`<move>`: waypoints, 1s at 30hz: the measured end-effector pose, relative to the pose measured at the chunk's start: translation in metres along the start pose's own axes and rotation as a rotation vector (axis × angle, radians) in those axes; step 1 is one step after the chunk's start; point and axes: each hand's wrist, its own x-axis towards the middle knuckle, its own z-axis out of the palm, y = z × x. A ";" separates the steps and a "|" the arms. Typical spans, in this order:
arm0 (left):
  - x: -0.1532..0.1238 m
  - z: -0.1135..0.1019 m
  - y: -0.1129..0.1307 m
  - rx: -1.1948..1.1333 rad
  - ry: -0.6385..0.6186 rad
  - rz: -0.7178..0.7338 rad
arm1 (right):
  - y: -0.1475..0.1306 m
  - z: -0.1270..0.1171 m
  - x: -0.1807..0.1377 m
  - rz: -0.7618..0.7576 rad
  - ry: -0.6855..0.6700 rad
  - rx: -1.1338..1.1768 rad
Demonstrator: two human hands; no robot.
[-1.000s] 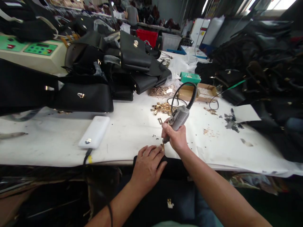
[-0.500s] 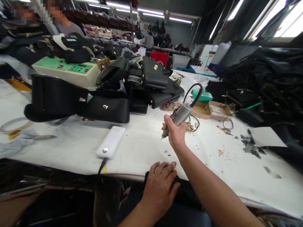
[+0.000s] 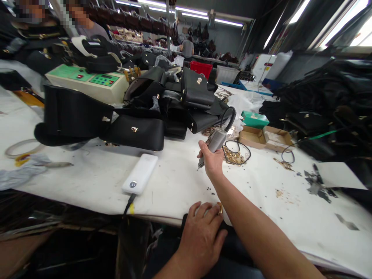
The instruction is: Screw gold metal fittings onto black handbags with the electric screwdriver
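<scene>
My right hand [image 3: 213, 161] grips a grey corded electric screwdriver [image 3: 215, 142], tip pointing down, held above the white table [image 3: 174, 178]. Its black cable [image 3: 232, 116] loops up and back. My left hand [image 3: 203, 228] lies flat at the table's near edge, pressing on a black leather piece [image 3: 225, 242], with a small gold metal fitting [image 3: 220, 208] by its fingertips. A heap of gold fittings [image 3: 232, 156] lies just beyond the right hand.
Black handbags [image 3: 136, 131] are piled at the back left beside a beige machine with a green panel [image 3: 87, 83]. A white power bank [image 3: 140, 173] with a cable lies left of my hands. Cardboard boxes [image 3: 266, 137] and more black bags [image 3: 334, 104] are at the right. Other people sit far left.
My right hand has lifted the screwdriver off the gold fitting and moved it away over the table. The left hand stays on the black piece. My view has risen.
</scene>
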 end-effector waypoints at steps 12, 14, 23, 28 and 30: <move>0.011 -0.007 0.007 0.046 -0.005 0.019 | -0.068 -0.073 -0.068 0.019 0.016 0.144; 0.012 -0.007 0.007 0.038 -0.012 0.012 | -0.074 -0.089 -0.086 0.028 0.026 0.138; 0.016 -0.007 0.009 0.069 -0.055 -0.007 | -0.065 -0.111 -0.117 0.091 0.068 0.159; 0.018 -0.006 0.010 0.096 -0.043 -0.001 | -0.063 -0.108 -0.118 0.083 0.074 0.127; 0.017 -0.006 0.009 0.104 -0.047 0.001 | -0.062 -0.107 -0.118 0.071 0.067 0.116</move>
